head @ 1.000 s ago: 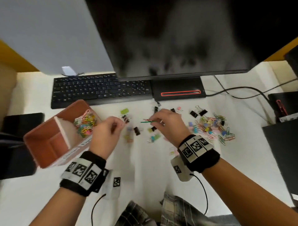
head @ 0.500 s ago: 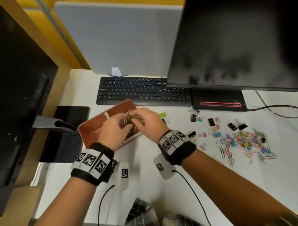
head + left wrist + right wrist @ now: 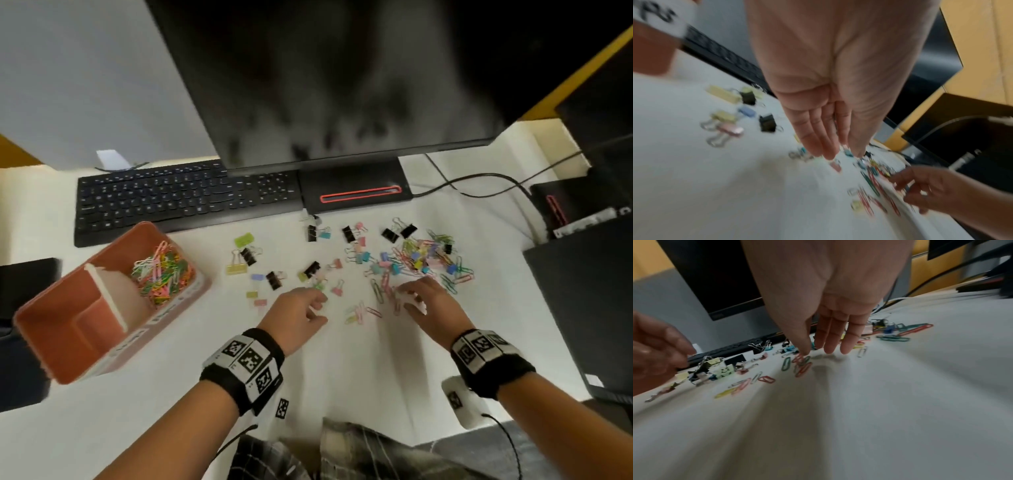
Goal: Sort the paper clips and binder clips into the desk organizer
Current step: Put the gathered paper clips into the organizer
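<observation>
- Both hands are over the white desk [image 3: 359, 370], in front of the scattered clips, and both are holding nothing.
- Left hand [image 3: 296, 313] hovers palm down with fingers straight and together, tips just above a small pink binder clip [image 3: 337, 290].
- Right hand [image 3: 430, 308] is relaxed too, fingers extended; its thumb tip [image 3: 804, 350] comes down onto a little cluster of red and green paper clips [image 3: 801, 365].
- Between the two hands lie a few loose pink and yellow paper clips [image 3: 359, 313].
- The main mixed heap of paper clips and binder clips [image 3: 421, 257] sits just beyond the right hand, near the monitor stand [image 3: 356, 190].
- Black binder clips [image 3: 275, 279] and yellow ones [image 3: 236, 268] are strewn toward the left.
- The pink desk organizer [image 3: 44, 329] stands well to the left of the hands, beside the black keyboard [image 3: 185, 198].
- Its far compartment holds a pile of coloured paper clips [image 3: 162, 274].
</observation>
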